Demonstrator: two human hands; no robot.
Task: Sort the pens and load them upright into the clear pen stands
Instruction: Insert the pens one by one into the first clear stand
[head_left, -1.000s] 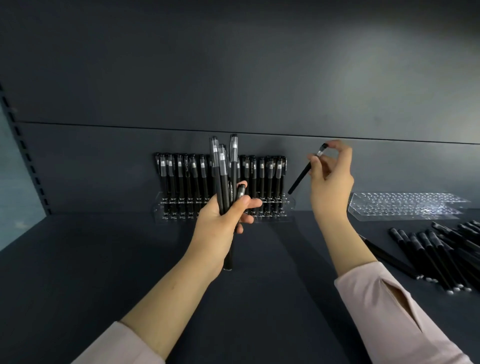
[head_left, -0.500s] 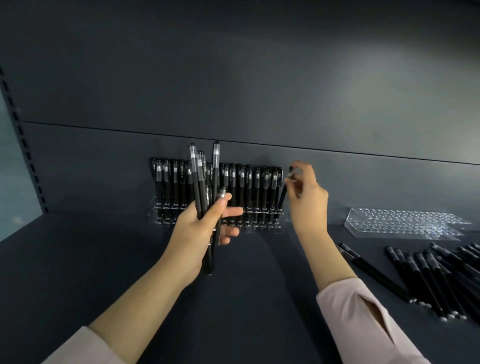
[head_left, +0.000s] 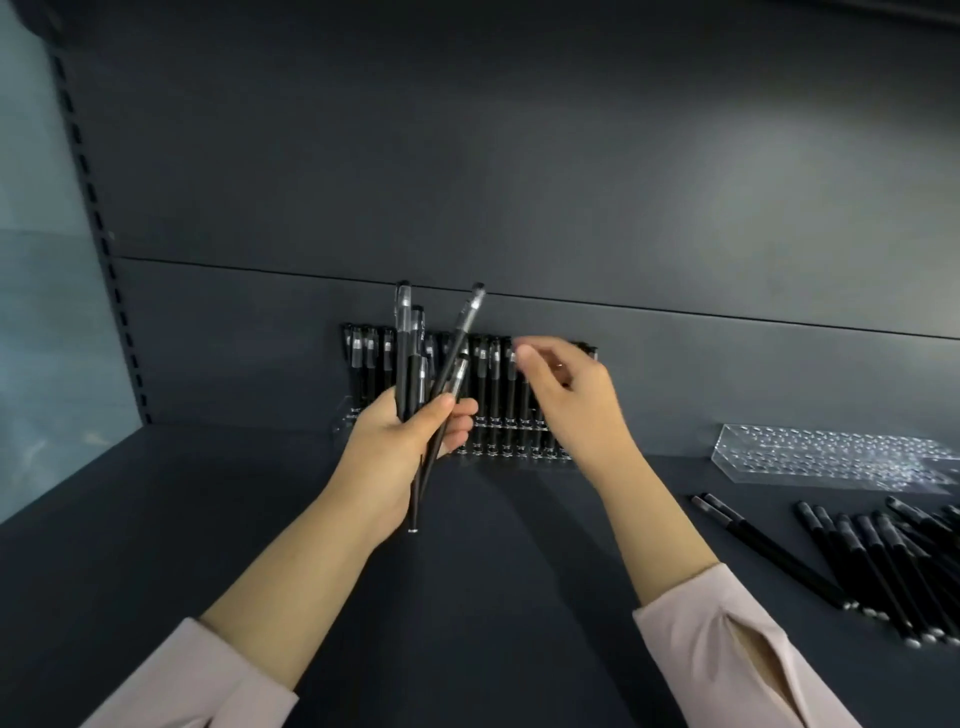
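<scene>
I grip a bundle of black pens (head_left: 409, 364) upright in my left hand (head_left: 395, 452), fingers and thumb wrapped round the barrels, with one pen leaning out to the right of the fan. Just behind it the filled pen stand (head_left: 511, 449) holds its rows of black pens upright against the back panel (head_left: 519, 182). My right hand (head_left: 569, 402) hovers in front of those pen tops, fingers curled and blurred; I cannot tell whether they pinch anything. Well to the right sits an empty pen stand (head_left: 831, 457), and in front of it loose pens (head_left: 883, 551) lie flat on the dark shelf (head_left: 467, 623).
</scene>
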